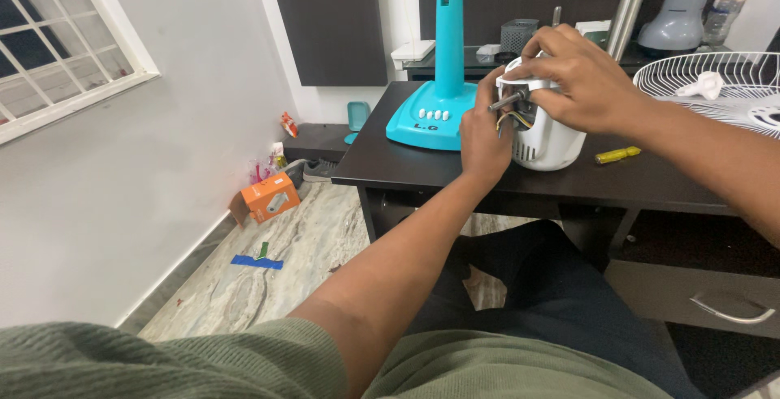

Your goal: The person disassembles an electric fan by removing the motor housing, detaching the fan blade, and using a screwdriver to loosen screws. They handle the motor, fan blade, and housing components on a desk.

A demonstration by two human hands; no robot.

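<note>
From the head view, a white fan motor housing (543,135) stood on the dark desk (422,167), near its front edge and just right of a turquoise fan base (435,114). The right hand (581,78) clasped the housing's top. The left hand (483,135) pinched a metal-tipped tool (505,102) against the coloured wires. A yellow screwdriver (617,154) lay to the right, before a white fan grille (715,90).

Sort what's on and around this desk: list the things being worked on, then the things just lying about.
In hand:
white fan motor housing, held by right hand
metal shaft, at left hand
coloured wires

Lying about:
turquoise fan stand
white wire grille
yellow-handled screwdriver
steel bottle
orange box on floor
</note>
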